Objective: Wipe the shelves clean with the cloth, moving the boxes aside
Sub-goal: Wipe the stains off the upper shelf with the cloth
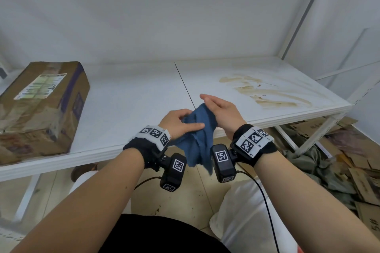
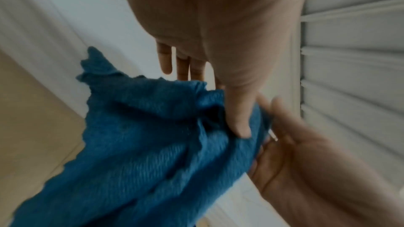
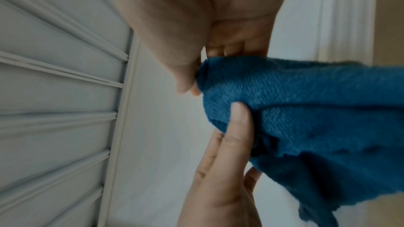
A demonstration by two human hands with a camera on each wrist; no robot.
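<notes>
A blue cloth (image 1: 198,139) hangs bunched between my two hands, just above the front edge of the white shelf (image 1: 133,98). My left hand (image 1: 190,122) pinches it, with the thumb (image 2: 238,115) pressed into the folds. My right hand (image 1: 208,103) grips the cloth's top fold (image 3: 273,92) between thumb (image 3: 186,78) and fingers. A worn cardboard box (image 1: 41,107) sits at the shelf's left end. Brown smeared stains (image 1: 271,94) mark the right half of the shelf, beyond my right hand.
A white frame upright (image 1: 304,16) rises at the shelf's back right corner. Flattened cardboard (image 1: 362,183) and a green sack (image 1: 316,162) lie on the floor to the right. A white bag (image 1: 246,222) sits by my knee.
</notes>
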